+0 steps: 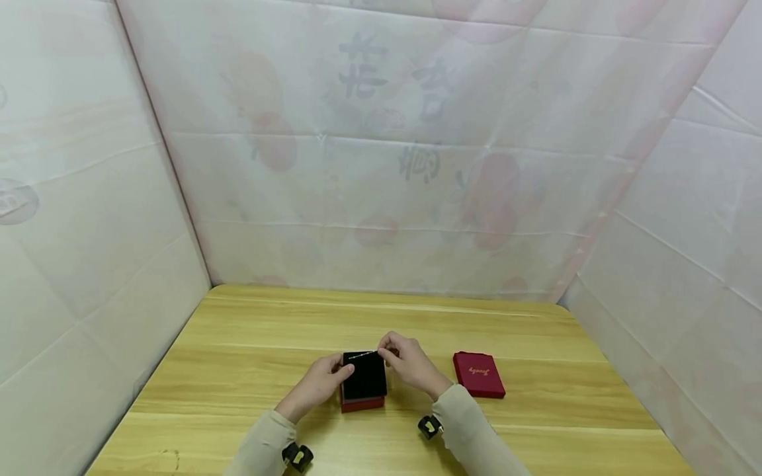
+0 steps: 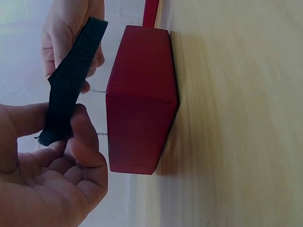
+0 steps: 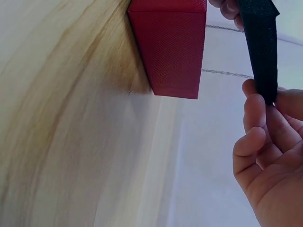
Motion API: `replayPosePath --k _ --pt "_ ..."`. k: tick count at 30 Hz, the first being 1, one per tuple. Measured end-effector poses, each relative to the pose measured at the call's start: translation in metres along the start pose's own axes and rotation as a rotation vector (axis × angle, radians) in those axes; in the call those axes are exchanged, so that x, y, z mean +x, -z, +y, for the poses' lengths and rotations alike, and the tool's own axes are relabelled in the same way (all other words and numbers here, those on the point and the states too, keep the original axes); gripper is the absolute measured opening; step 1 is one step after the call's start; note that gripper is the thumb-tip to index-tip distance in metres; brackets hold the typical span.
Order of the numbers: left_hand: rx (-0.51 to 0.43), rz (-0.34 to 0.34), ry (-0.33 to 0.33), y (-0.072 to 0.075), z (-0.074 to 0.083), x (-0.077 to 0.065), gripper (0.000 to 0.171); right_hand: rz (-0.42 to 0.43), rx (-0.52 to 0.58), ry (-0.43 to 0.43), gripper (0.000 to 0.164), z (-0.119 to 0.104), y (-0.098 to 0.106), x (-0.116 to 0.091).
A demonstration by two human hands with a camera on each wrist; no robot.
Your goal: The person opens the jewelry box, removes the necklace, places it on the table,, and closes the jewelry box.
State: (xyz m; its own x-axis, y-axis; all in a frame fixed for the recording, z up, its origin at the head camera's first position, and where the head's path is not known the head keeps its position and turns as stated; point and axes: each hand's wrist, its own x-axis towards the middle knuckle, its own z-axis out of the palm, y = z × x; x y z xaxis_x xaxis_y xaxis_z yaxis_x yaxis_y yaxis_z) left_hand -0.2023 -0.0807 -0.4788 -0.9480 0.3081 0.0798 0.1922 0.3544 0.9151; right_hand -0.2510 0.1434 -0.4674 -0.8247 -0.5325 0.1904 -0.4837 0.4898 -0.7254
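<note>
A black velvet jewelry pad [image 1: 366, 378] is held up over a small red box [image 1: 363, 404] on the table. My left hand [image 1: 318, 379] pinches the pad's left side between thumb and fingers. At the far right corner, my right hand [image 1: 411, 362] pinches the same pad. A thin silver chain [image 1: 360, 356] lies across the pad's far edge. In the right wrist view, two strands of fine chain [image 3: 227, 73] run from the pad toward the box [image 3: 175, 52]. Both wrist views show a gap between pad and box; the box's inside is hidden.
A dark red lid [image 1: 479, 375] with gold lettering lies to the right of my right hand. The wooden table [image 1: 268, 317] is bordered by pale fabric walls [image 1: 369, 198] at the back and both sides.
</note>
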Motion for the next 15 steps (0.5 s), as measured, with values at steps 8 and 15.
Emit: replayPosePath --k 8,15 --pt "0.000 -0.005 0.003 0.0006 -0.0019 -0.0011 0.029 0.022 -0.004 -0.027 0.009 0.0020 0.0009 -0.0010" --pt "0.014 0.002 -0.013 0.0004 0.0005 -0.0015 0.029 0.041 0.008 -0.028 0.010 0.0027 0.0013 -0.0004"
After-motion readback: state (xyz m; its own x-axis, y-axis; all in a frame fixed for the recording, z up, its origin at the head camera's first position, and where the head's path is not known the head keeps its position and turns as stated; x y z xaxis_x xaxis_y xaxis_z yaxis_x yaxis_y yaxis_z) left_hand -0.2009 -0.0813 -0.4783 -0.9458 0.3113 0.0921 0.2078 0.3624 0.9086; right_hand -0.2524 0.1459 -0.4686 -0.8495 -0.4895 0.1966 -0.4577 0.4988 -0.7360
